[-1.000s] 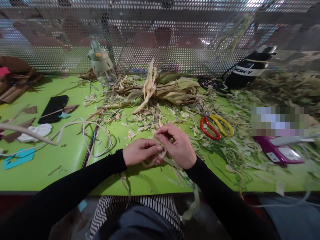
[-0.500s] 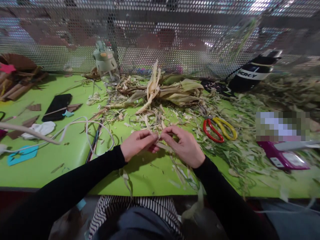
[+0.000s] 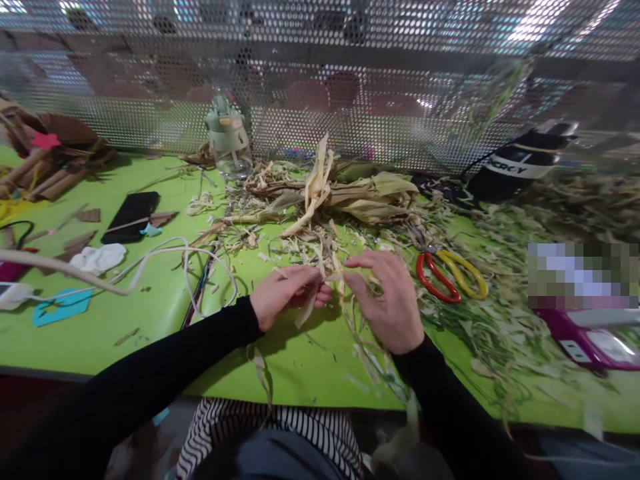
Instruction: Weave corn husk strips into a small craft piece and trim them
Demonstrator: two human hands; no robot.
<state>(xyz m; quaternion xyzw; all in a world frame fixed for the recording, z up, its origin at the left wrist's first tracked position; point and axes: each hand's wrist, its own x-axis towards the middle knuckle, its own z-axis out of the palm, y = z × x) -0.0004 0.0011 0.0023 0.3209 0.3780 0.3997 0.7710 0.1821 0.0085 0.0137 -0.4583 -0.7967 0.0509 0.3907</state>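
Note:
My left hand [image 3: 283,293] is pinched closed on a pale corn husk strip [image 3: 307,308] above the front middle of the table. One end of the strip hangs below its fingers. Just to the right, my right hand [image 3: 393,300] has its thumb and forefinger apart, close to the strip's other end, with nothing plainly gripped. Dry husk shreds lie under and between the hands. Beyond them rests a bundle of dried corn husks [image 3: 370,197], with one upright folded husk [image 3: 317,177] at its middle.
Scissors with red and yellow handles [image 3: 453,275] lie right of my right hand among green shreds. A clear bottle [image 3: 230,143] and a black bottle [image 3: 517,163] stand near the perforated metal screen [image 3: 300,80]. Leftward are a phone [image 3: 131,217], a white cable [image 3: 186,267] and blue paper [image 3: 63,307].
My right hand has drawn back slightly to the right, and its thumb and forefinger have parted. My left hand keeps the husk strip, whose end now hangs down. The view has shifted a little.

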